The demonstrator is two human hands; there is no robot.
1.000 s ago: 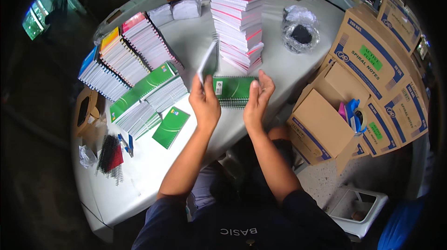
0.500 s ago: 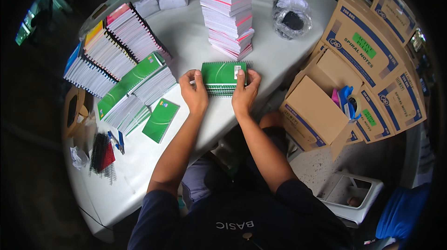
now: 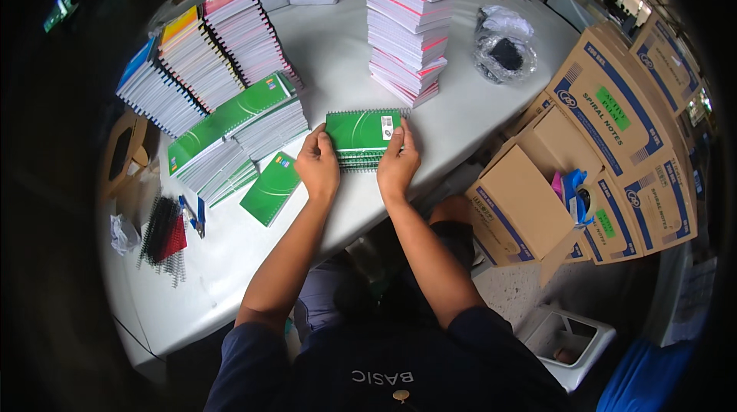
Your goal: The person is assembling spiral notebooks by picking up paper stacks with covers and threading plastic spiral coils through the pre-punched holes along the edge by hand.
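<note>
A small bundle of green spiral notebooks [image 3: 355, 132] lies near the table's front edge, with a white label on the top cover and wire coils along its far and near sides. My left hand [image 3: 317, 164] grips its left end, thumb on top. Closed on the right end is my right hand [image 3: 398, 162], its thumb beside the label. The fingers under the bundle are partly hidden. Left of my left hand, a loose green notebook [image 3: 272, 188] lies next to a long row of green-covered books [image 3: 230, 124]. Beyond the bundle rises a tall stack of red-covered books [image 3: 407, 36].
Coil-bound stacks with blue, yellow and red covers [image 3: 201, 47] stand at the far left. Black wire coils [image 3: 160, 231] and blue-handled cutters [image 3: 196, 216] lie at the near left. Clear plastic wrap [image 3: 504, 55] sits far right. Cardboard boxes [image 3: 530, 212], one open, are stacked right of the table.
The whole view has shifted, so the table's things appear farther right at the back. Both hands keep hold of the notebook bundle, which sits slightly farther left relative to the red-covered stack.
</note>
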